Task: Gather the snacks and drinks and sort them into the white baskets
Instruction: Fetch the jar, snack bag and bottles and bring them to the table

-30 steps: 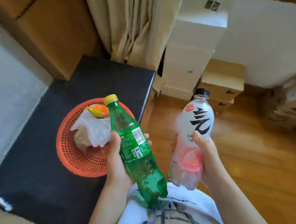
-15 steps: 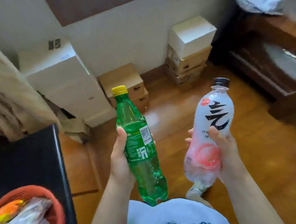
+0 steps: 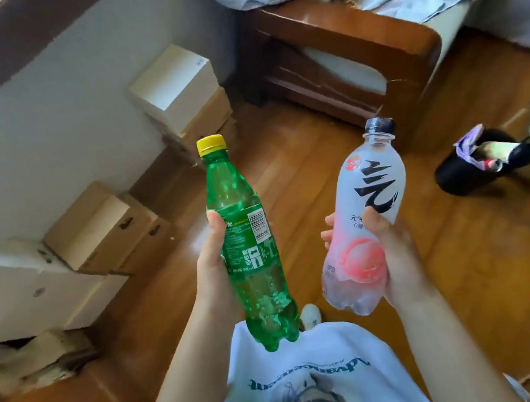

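Note:
My left hand (image 3: 214, 271) grips a green soda bottle (image 3: 248, 242) with a yellow cap, held upright and tilted slightly left, in front of my chest. My right hand (image 3: 393, 256) holds a clear bottle (image 3: 362, 223) with a black cap, black lettering and a pink peach label, also upright. The two bottles are apart, side by side above the wooden floor. No white basket is in view.
Cardboard and white boxes (image 3: 103, 231) are stacked along the wall at left and behind (image 3: 180, 88). A wooden bed frame (image 3: 355, 47) with bedding stands at the upper right. A black bin (image 3: 472, 166) with rubbish sits on the floor at right.
My view has swung right: the black table and the red basket have left the frame, and the bed and black bin have come in. Both hands keep their bottles in the same hold.

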`<state>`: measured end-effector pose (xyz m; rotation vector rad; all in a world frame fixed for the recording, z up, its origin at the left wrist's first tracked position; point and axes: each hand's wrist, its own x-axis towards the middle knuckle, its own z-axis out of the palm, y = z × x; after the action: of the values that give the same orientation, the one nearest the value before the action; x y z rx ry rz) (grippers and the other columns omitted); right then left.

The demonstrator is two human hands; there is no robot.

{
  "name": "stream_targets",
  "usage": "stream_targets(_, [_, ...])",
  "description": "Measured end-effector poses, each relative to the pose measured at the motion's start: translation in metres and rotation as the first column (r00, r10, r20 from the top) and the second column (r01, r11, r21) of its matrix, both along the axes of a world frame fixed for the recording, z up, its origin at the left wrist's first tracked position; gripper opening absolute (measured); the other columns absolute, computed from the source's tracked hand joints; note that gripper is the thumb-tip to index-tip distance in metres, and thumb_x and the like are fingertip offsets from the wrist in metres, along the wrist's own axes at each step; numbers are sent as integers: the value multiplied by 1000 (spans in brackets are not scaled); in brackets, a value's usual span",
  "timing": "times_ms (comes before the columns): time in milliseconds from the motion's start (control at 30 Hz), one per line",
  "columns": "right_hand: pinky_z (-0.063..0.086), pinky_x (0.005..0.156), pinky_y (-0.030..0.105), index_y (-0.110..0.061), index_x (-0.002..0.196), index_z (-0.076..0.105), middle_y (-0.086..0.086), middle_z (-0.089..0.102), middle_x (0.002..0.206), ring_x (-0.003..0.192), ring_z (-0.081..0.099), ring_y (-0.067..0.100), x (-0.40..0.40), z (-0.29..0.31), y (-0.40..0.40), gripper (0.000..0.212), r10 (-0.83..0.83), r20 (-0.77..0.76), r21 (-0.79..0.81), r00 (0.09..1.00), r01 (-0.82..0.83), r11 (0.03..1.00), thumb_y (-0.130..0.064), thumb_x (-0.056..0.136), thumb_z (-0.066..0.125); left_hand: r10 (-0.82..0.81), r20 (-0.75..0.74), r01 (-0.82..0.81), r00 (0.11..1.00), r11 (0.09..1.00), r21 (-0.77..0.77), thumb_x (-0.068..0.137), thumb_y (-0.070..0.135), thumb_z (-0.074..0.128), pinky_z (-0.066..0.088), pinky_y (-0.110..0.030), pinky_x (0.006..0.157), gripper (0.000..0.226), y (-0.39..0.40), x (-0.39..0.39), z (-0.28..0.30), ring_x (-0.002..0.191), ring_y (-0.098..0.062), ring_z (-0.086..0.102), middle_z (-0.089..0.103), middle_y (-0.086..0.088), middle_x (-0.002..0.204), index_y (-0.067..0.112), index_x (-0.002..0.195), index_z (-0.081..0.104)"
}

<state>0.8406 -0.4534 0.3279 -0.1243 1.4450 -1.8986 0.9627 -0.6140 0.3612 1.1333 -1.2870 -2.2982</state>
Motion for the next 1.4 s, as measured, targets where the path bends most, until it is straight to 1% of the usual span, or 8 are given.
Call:
stream_targets(167, [57,59,33,-7,117,56,10,73,89,77,71,27,-60,-8,35,92,-183,33,-14,983,184,983,-63,48,78,-162,62,162,985,987,1,72,67,39,57,-31,58,58,18,-91,-12,69,-21,70,74,-6,79,23,79,76])
stream_targets(533, [57,61,34,-3,114,57,13,73,87,76,71,28,-255,-3,112,90,-365,41,84,930,361,929,-57,46,81,-458,41,455,888,889,53,67,69,46,56,-31,57,57,81,-343,-26,67,-20,68,73,-6,79,23,83,75])
stream_targets(633, [57,61,35,-10,107,62,14,73,86,74,71,29,-297,-1,142,79,-465,58,101,883,459,883,-56,46,83,-539,10,537,842,840,79,69,70,47,56,-31,56,58,108,-405,-26,67,-21,68,72,-6,77,22,83,75])
stream_targets(800, [56,58,33,-6,118,57,13,74,91,80,72,30,-347,-4,192,90,-625,108,136,773,612,779,-56,46,82,-700,3,696,715,712,95,68,71,50,56,-32,56,58,158,-486,-25,67,-22,68,71,-7,77,21,87,74])
stream_targets(900, [56,58,34,-13,117,58,13,74,92,80,72,31,-371,-11,226,75,-701,102,148,706,686,713,-47,53,80,-749,-1,748,662,661,63,64,72,52,56,-33,59,62,190,-524,-30,72,-22,68,71,-7,82,21,93,72])
stream_targets(1133, [56,59,35,-6,123,53,15,72,94,76,72,30,-444,-26,330,81,-788,59,148,613,775,614,-43,55,76,-806,-42,807,590,589,41,64,71,62,55,-31,62,67,292,-610,-40,76,-20,64,72,-4,89,20,107,69])
stream_targets(1300, [54,82,46,-11,123,54,21,65,113,97,65,37,-505,-27,426,77,-795,35,186,605,778,600,-39,55,73,-777,-69,780,625,621,79,77,59,53,54,-31,64,56,395,-675,-38,78,-19,66,71,-5,91,15,109,67])
stream_targets(1400, [55,71,27,-22,108,62,-2,74,95,87,69,15,-538,-27,478,55,-783,6,216,621,764,608,-34,56,72,-694,-21,688,720,708,159,69,55,64,49,-38,72,85,456,-709,-29,91,-37,50,52,-22,103,-4,127,47])
